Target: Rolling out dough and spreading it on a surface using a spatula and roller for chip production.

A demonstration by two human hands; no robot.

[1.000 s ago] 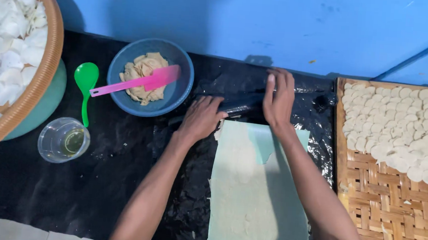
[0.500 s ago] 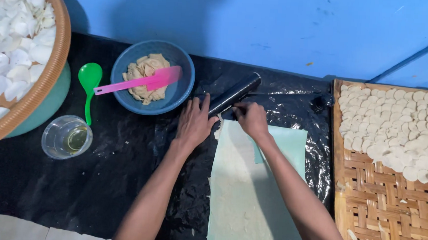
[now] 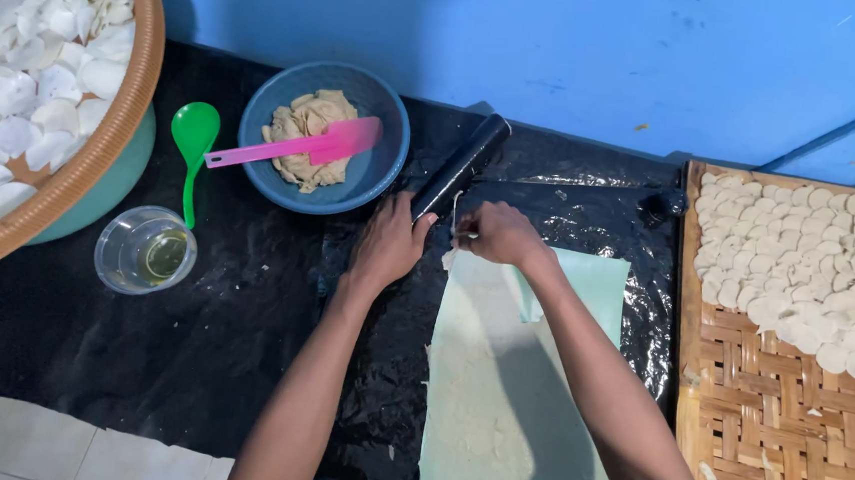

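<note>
1. No packages, labels, signs or screens show anywhere in the view
2. The bowls, trays and cup carry no label or printed wrapper that can be made out
</note>
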